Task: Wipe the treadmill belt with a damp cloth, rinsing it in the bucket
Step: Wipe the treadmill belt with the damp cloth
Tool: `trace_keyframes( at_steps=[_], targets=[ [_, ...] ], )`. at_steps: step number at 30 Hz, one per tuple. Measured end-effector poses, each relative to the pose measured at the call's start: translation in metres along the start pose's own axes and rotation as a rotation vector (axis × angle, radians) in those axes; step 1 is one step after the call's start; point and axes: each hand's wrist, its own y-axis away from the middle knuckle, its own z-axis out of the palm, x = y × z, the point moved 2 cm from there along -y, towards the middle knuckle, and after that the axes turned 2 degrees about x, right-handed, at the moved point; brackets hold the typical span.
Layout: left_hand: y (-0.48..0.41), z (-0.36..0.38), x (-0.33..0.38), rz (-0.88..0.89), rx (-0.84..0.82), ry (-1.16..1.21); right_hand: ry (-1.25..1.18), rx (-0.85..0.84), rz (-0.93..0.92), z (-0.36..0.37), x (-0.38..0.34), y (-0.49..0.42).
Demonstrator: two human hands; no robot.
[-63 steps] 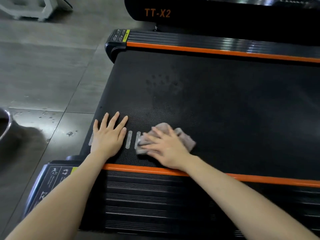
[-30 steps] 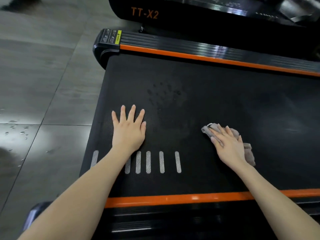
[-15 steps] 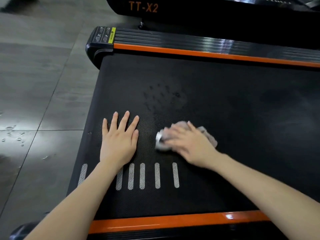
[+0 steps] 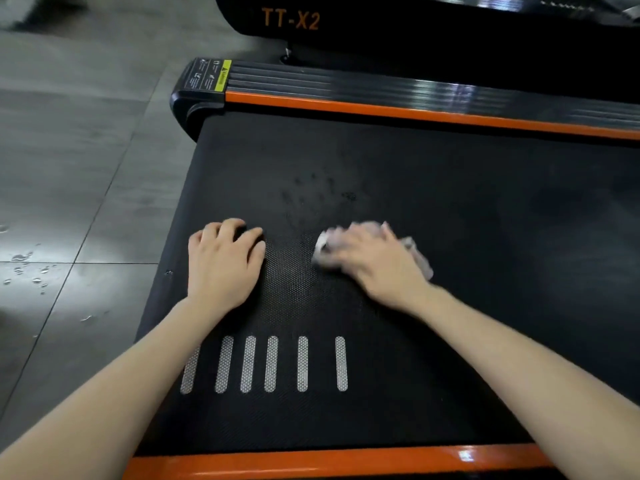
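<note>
Cloth [image 4: 322, 244] under right hand [image 4: 374, 261], grip unclear (TT-X2 [image 4: 290, 19] beyond); left hand [image 4: 223, 265] curled, empty.

The belt [image 4: 450, 237] runs between the far rail [image 4: 415, 114] and the near rail [image 4: 311, 462]. The left hand [image 4: 225, 261] rests on the belt near its left end. The right hand [image 4: 377, 265] lies to its right, apart from it, on top of the cloth [image 4: 323, 244], which lies on the belt. The stripes [image 4: 270, 363] sit on the belt between the hands and the near rail. The floor [image 4: 69, 168] lies left of the belt, with droplets [image 4: 24, 268] on it. A second machine [image 4: 415, 29] stands behind the far rail.
</note>
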Motion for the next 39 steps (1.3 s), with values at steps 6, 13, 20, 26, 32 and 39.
trace_keyframes(
  at_steps=[6,13,20,26,32,39],
  targets=[
    [-0.07,0.024,0.004,-0.071,-0.119,-0.096,0.094,0.068,0.343,0.015,0.044,-0.061],
    [-0.086,0.046,0.004,-0.081,-0.103,-0.138,0.106,0.089,0.292,0.015,0.073,-0.093],
    [-0.087,0.05,0.004,-0.083,-0.029,-0.141,0.126,0.103,0.425,0.009,0.089,-0.154],
    [-0.088,0.049,0.005,-0.093,-0.024,-0.146,-0.024,0.106,-0.195,0.023,0.03,-0.076],
    [-0.087,0.046,0.006,-0.091,-0.044,-0.139,-0.117,0.114,0.132,0.0,0.088,-0.137],
    [-0.088,0.045,0.006,-0.097,-0.049,-0.163,0.103,0.144,0.081,0.019,0.078,-0.167]
  ],
)
